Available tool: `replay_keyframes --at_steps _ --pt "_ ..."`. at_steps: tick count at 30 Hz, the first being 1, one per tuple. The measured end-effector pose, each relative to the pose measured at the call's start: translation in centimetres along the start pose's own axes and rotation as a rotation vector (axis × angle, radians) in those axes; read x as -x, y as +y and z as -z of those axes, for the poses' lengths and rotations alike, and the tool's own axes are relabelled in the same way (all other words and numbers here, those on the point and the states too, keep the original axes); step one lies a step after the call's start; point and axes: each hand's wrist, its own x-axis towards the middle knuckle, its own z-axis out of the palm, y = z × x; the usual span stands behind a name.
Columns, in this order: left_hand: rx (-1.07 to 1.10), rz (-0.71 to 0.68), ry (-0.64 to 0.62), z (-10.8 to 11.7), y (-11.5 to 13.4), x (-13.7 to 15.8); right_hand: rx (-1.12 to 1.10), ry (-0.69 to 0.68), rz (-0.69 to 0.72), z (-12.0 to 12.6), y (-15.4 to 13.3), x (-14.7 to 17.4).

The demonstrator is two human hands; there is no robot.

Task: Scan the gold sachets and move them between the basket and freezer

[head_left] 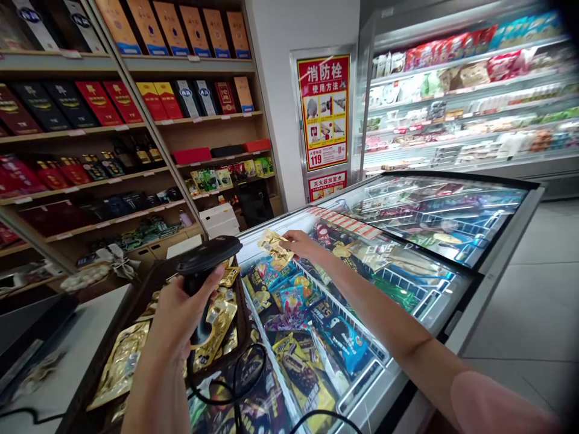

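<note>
My left hand [187,307] is wrapped round the handle of a black barcode scanner [208,253], whose head points right toward the packet. Its coiled black cable [235,395] hangs down over the freezer. Between the fingers and thumb of my right hand [299,244] is a small gold foil packet [275,247], raised above the far side of the freezer. A dark brown tray [243,319] beneath my left hand holds several larger gold packets [122,355]. Part of the tray is hidden by my left forearm.
The chest freezer [470,313] has glass lids and wire baskets [362,322] full of ice cream packs [301,367]. Shelves of boxed bottles [194,27] stand at the left. A lit refrigerated display [465,90] is behind at the right, past a red fire-hydrant poster [323,111].
</note>
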Motion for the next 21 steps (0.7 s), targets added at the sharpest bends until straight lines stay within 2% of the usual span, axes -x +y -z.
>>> replay_keyframes --at_steps 3,7,17,21 --pt "0.010 0.044 -0.022 -0.9 -0.2 0.3 -0.001 -0.012 -0.006 1.8 -0.9 0.5" --pt "-0.033 0.022 -0.067 -1.9 -0.8 0.3 -0.040 -0.004 -0.005 3.1 -1.7 1.3" --pt "-0.123 -0.020 -0.161 -2.7 -1.5 0.1 -0.046 -0.005 0.021 3.2 -1.4 1.0" --pt "-0.102 0.007 -0.160 -2.5 -1.0 0.1 -0.005 0.010 0.020 3.6 -0.2 -0.3"
